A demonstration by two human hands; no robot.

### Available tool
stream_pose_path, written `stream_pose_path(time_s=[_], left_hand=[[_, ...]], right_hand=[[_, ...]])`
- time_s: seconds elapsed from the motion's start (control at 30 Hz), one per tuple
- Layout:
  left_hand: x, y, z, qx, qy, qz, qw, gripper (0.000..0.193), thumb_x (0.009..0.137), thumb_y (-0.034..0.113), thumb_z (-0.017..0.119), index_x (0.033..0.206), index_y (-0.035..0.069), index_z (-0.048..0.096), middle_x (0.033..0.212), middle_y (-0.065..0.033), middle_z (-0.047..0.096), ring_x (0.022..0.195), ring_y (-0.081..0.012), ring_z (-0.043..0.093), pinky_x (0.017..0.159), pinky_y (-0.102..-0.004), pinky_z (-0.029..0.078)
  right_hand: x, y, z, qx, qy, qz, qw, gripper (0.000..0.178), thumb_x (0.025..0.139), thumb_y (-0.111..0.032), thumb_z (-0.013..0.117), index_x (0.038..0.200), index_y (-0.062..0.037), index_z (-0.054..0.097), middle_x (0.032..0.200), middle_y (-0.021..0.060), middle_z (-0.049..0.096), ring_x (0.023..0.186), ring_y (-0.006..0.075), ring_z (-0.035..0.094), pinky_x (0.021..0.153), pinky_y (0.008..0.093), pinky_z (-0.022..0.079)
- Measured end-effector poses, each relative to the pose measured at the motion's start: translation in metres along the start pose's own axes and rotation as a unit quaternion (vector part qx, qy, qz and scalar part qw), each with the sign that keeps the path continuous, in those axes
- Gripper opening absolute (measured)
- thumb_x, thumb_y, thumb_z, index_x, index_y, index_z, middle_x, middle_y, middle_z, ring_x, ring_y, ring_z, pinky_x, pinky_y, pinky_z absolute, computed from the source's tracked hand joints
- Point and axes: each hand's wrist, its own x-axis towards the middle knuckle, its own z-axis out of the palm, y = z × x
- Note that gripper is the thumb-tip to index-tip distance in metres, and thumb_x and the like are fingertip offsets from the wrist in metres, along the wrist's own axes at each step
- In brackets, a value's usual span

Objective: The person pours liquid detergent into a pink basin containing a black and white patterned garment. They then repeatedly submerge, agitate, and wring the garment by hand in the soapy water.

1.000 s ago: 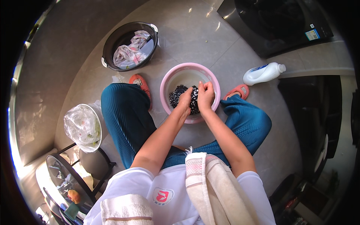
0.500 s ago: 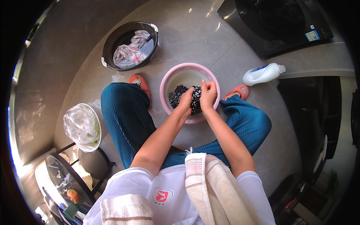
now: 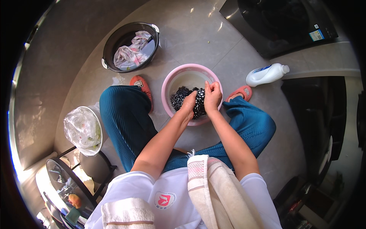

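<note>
A pink basin (image 3: 166, 97) stands on the floor between my feet, with some water inside. In it lies a wet black cloth with white spots (image 3: 178, 100), bunched up. My left hand (image 3: 188, 104) is closed on the cloth at the basin's near middle. Close beside it, my right hand (image 3: 212, 97) grips another part of the same cloth, fingers curled with the thumb up. A fold of the cloth is raised between the two hands. The rest of it sits low in the basin.
A dark tub (image 3: 110, 42) with pale, pink-marked cloth stands at the far left. A white bottle (image 3: 267, 74) lies right of the basin. A bag-lined bin (image 3: 83, 128) and a rack (image 3: 72, 171) stand left. A dark front-loading machine (image 3: 274, 26) is far right.
My hands stay on the spotted cloth with only a slight shift. The fold between them looks a little more spread. The whole view has moved slightly.
</note>
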Motion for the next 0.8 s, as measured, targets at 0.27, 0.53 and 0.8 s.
stream_pose_path(time_s=[0.27,0.53,0.8], left_hand=[[0.027,-0.006,-0.019,-0.041,0.023,-0.026,0.999,0.03,0.095,0.032,0.061,0.096,0.003,0.069,0.085,-0.007,0.066,0.075,-0.0182,0.061,0.069,-0.0364,0.05],[0.028,-0.005,-0.01,0.087,0.009,-0.05,0.995,0.041,0.095,0.038,0.062,0.109,0.001,0.07,0.098,-0.013,0.074,0.084,-0.0249,0.073,0.074,-0.0407,0.058],[0.045,0.032,-0.042,0.006,0.003,-0.109,0.994,0.057,0.094,0.06,0.06,0.113,0.006,0.068,0.1,-0.0143,0.074,0.089,-0.0299,0.072,0.087,-0.0457,0.058]], right_hand=[[-0.037,0.007,0.012,-0.069,-0.049,-0.092,0.992,0.035,0.095,-0.021,0.072,0.076,-0.0039,0.048,0.062,0.0097,0.049,0.054,0.0217,0.044,0.055,0.0378,0.041],[0.008,0.065,-0.004,0.053,-0.079,0.14,0.986,0.035,0.101,-0.036,0.067,0.085,-0.0067,0.057,0.073,-0.0027,0.054,0.071,0.0114,0.048,0.067,0.0298,0.042],[-0.008,0.058,-0.025,-0.031,-0.389,0.017,0.92,0.096,0.083,-0.04,0.085,0.157,-0.0102,0.032,0.145,0.0138,0.054,0.127,0.0268,0.056,0.107,0.0379,0.044]])
